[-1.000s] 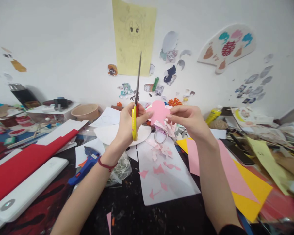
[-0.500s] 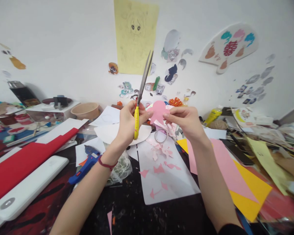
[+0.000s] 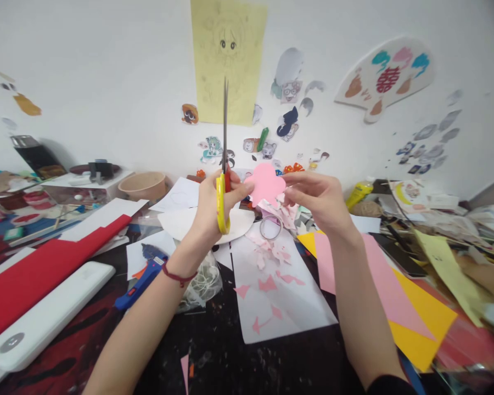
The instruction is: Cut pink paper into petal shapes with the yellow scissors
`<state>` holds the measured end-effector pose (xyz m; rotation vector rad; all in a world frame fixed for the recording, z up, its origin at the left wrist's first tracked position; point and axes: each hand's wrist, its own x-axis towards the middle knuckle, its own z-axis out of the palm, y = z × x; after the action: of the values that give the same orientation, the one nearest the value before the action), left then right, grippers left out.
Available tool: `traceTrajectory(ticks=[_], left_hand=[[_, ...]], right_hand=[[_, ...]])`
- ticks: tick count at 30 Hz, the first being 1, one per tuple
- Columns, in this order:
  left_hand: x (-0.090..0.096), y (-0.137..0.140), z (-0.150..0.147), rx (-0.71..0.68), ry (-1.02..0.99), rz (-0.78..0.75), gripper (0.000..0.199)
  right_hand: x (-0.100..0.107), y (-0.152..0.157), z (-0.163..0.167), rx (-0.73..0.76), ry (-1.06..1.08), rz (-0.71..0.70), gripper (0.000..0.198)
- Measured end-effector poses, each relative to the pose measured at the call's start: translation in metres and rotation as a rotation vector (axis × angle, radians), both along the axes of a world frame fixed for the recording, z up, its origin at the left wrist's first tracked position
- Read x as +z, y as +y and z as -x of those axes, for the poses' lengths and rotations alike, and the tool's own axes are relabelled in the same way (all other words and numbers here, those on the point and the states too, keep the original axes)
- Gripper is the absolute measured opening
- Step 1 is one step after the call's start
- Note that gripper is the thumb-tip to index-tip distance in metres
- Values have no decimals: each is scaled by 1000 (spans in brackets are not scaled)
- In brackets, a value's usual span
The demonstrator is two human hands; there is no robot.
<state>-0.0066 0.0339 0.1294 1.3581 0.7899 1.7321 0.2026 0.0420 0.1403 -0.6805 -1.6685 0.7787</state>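
My left hand (image 3: pixel 216 203) is closed around yellow-handled scissors (image 3: pixel 222 203), whose narrow blades point up toward the wall. Between its thumb and fingers the same hand pinches the left edge of a pink paper flower (image 3: pixel 265 184) with rounded petals. My right hand (image 3: pixel 319 200) is at the flower's right edge, thumb and fingers slightly apart; its thumb does not overlap the petal. Whether a fingertip touches it is hard to tell. Below lie pink paper scraps (image 3: pixel 267 282) on a white sheet (image 3: pixel 284 323), and a metal ring (image 3: pixel 270 226).
To the left are a blue glue gun (image 3: pixel 142 282), a white oblong device (image 3: pixel 53 315) and red card (image 3: pixel 61 260). Pink paper (image 3: pixel 379 280) lies over yellow paper (image 3: pixel 424 323) on the right. Behind stands a beige bowl (image 3: pixel 142 186) near the wall.
The scissors have swung upright and to the left. The flower has turned and now shows more of its petals. My right thumb has come off the flower's face.
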Motion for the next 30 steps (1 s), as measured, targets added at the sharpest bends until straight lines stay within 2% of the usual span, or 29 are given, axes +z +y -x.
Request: traceTrajectory(ticks=[3, 10, 18, 25, 30], left_hand=[[-5, 7, 2, -32, -7, 9, 33], [-12, 12, 3, -122, -6, 40, 33], [-9, 9, 1, -80, -17, 71, 39], [-9, 7, -2, -48, 50, 67, 32], [-11, 9, -5, -39, 63, 43, 33]], right_hand=[[2, -3, -2, -70, -80, -100, 33], [3, -6, 0, -122, -96, -222, 32], [3, -7, -2, -212, -203, -301, 33], [7, -14, -10, -316, -368, -459, 29], [12, -21, -13, -343, -438, -450, 25]])
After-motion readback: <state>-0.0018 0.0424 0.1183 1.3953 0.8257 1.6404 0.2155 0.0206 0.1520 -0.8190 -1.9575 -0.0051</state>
